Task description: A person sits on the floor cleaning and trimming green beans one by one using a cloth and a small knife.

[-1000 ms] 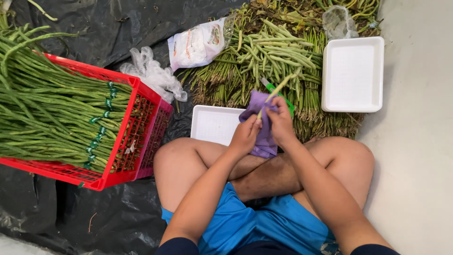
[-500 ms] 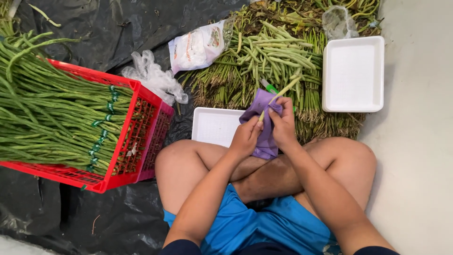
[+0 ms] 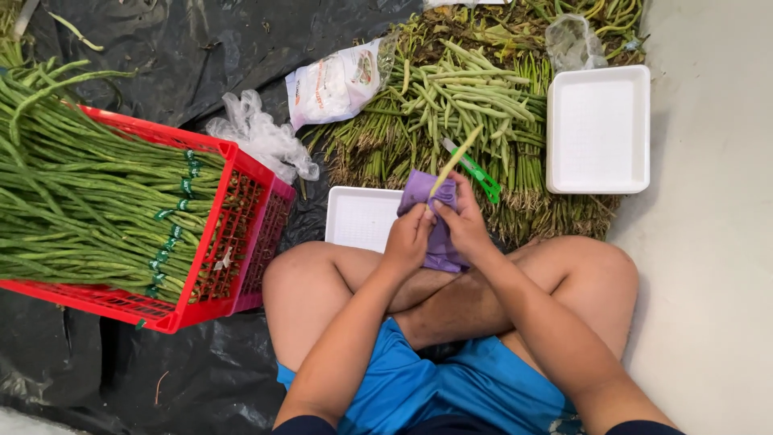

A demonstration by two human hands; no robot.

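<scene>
Posture: I sit cross-legged on the floor, half on the black plastic sheet (image 3: 161, 48), both hands raised over my knees.
Left hand (image 3: 409, 238): fingers curled narrow around the purple cloth (image 3: 431, 217), pinching its near side.
Right hand (image 3: 463, 221): closed on the same cloth and on the lower end of a pale bean stalk (image 3: 455, 161); the stalk slants up and away from my fingers.
Green tool (image 3: 477, 171): lies on the beans just beyond my right hand; touching it or not, I cannot tell.
Small white tray (image 3: 358, 216): flat on the sheet, directly under and ahead of my left hand.
Large white tray (image 3: 597, 129): at the sheet's right edge, partly on bare floor.
Loose bean pile (image 3: 451, 105): spread at the far side, between the two trays.
Red crate (image 3: 233, 234): at my left knee, packed with bundled long beans (image 3: 80, 201) tied with green bands.
Printed bag (image 3: 334, 80) and crumpled clear plastic (image 3: 262, 141): between crate and pile.
</scene>
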